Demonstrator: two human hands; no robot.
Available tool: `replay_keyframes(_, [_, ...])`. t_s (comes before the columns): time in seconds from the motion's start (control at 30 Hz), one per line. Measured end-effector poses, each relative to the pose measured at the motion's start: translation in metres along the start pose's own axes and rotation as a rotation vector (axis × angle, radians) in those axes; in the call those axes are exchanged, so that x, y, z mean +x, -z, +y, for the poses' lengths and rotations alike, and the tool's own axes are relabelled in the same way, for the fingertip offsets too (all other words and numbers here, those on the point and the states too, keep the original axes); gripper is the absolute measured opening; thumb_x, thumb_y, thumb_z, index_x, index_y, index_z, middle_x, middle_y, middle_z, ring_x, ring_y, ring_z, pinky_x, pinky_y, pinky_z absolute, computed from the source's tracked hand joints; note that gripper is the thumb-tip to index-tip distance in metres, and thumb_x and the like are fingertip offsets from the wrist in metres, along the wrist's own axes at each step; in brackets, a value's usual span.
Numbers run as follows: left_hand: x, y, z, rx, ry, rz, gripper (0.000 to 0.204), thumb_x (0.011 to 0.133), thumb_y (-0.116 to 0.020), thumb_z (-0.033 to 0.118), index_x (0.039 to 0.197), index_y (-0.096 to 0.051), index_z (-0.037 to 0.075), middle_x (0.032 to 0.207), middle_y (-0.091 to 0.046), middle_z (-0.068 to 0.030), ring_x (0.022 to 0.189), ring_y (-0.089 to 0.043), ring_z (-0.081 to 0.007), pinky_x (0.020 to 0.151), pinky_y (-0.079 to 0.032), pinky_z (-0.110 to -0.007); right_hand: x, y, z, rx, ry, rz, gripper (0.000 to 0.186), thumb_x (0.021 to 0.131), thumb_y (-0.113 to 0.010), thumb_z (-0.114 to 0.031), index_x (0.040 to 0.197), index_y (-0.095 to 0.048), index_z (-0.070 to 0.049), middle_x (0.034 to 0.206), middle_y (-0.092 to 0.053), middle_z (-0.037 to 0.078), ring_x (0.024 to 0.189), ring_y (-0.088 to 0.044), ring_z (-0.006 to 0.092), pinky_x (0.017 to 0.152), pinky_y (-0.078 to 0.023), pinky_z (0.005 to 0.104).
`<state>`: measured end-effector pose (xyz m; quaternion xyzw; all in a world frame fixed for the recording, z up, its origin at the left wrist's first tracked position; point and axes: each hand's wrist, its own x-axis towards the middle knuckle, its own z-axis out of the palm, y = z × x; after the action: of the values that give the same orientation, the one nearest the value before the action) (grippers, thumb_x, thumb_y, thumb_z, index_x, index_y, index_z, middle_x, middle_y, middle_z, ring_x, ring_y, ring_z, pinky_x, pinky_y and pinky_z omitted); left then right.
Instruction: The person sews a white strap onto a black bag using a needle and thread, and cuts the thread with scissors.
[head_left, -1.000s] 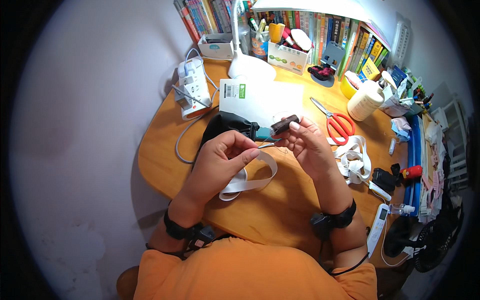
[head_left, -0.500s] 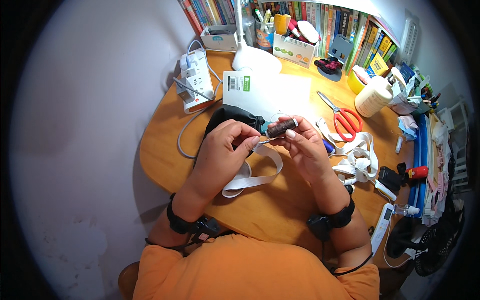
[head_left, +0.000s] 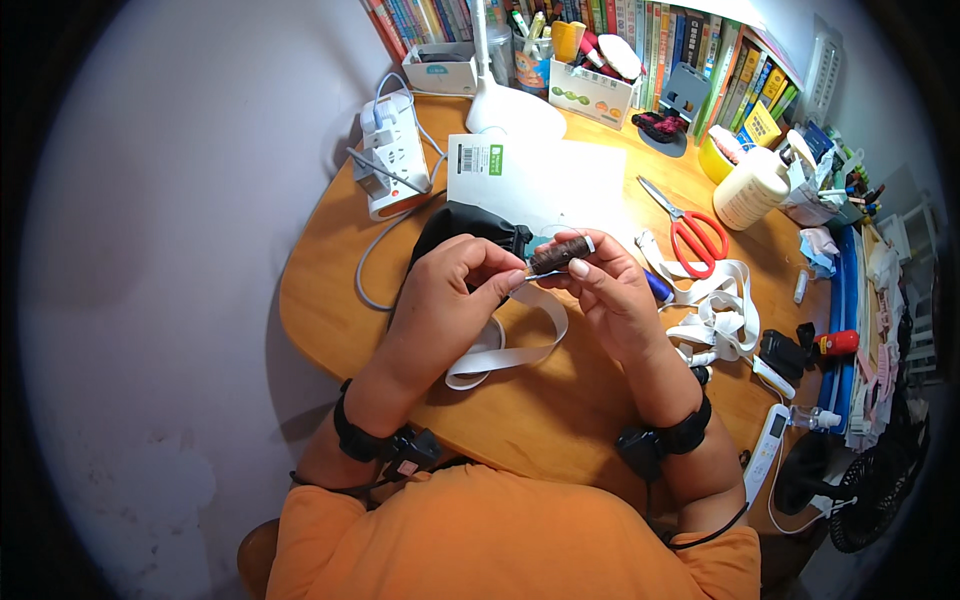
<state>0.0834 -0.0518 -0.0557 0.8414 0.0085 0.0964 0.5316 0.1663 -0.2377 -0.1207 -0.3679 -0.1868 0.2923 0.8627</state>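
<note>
First inspector: State of the hands?

Second inspector: Both occupied. Right hand (head_left: 612, 300): gripping a dark brown thread spool (head_left: 562, 256) between thumb and fingers. Left hand (head_left: 450, 288): thumb and forefinger pinched on a slender pale item (head_left: 538, 277), too small to identify.

First inspector: Location of the spool?

Second inspector: Raised over the desk (head_left: 330, 275), tilted, just beside the left fingertips, with a black pouch (head_left: 460, 222) behind and a white strap (head_left: 515, 357) in loose curves below.

First inspector: Principal hazard, in judgement?

Second inspector: Loss of the spool. Likely cause: a light fingertip hold on a round body. Possible result: a roll across smooth wood, trailing thread.

First inspector: Any other?

Second inspector: Slipping of the slender item from a very narrow pinch; hard to find again among the strap's folds. Also tangling: possible slack thread close to several fingers, too fine to trace here.

First inspector: Surrounding objects?

Second inspector: Blue cylinder (head_left: 658, 287) beside the right hand, liable to be knocked by a lowered wrist. Red-handled scissors (head_left: 681, 216) and a bunched strap (head_left: 722, 325) to the right: able to snag any trailing thread.
</note>
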Motion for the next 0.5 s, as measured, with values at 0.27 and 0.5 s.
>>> replay_keyframes(0.27, [0.002, 0.0, 0.006, -0.208, 0.167, -0.071, 0.009, 0.089, -0.072, 0.006, 0.092, -0.064, 0.002, 0.083, -0.066, 0.002, 0.078, -0.059, -0.0028, 0.072, -0.049, -0.019, -0.001, 0.001, 0.003, -0.038, -0.027, -0.065, 0.029, 0.094, -0.06, -0.005, 0.123, -0.057, -0.002, 0.114, -0.065, 0.01, 0.108, -0.061, 0.017, 0.097, -0.048, 0.0337])
replay_keyframes(0.5, [0.004, 0.0, -0.007, -0.374, 0.181, -0.121, 0.017, 0.09, -0.071, 0.008, 0.103, -0.061, 0.002, 0.091, -0.065, 0.0006, 0.084, -0.059, -0.0031, 0.077, -0.05, -0.02, -0.001, 0.0, 0.002, -0.049, -0.032, -0.049, 0.029, 0.095, -0.06, -0.006, 0.123, -0.057, -0.002, 0.113, -0.065, 0.01, 0.106, -0.062, 0.0167, 0.097, -0.049, 0.0336])
